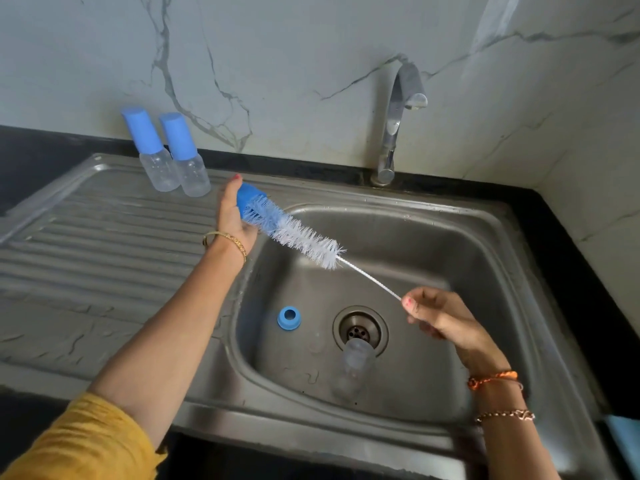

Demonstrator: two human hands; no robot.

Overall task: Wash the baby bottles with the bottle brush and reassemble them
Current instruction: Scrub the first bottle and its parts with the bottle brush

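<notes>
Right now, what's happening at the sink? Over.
Left hand grips blue plastic cap. Right hand pinches white bristle brush wire. Clear bottle, blue ring in basin.

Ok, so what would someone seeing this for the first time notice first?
Probably the long white bottle brush stretched across the sink, its tip inside a blue cap that the left hand holds while the right hand pinches the wire handle. Then the two blue-capped bottles standing on the drainboard behind.

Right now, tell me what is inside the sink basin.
In the sink basin lie a blue collar ring and a clear bottle body on its side, its mouth over the drain, partly covering it. Any nipple cannot be made out.
</notes>
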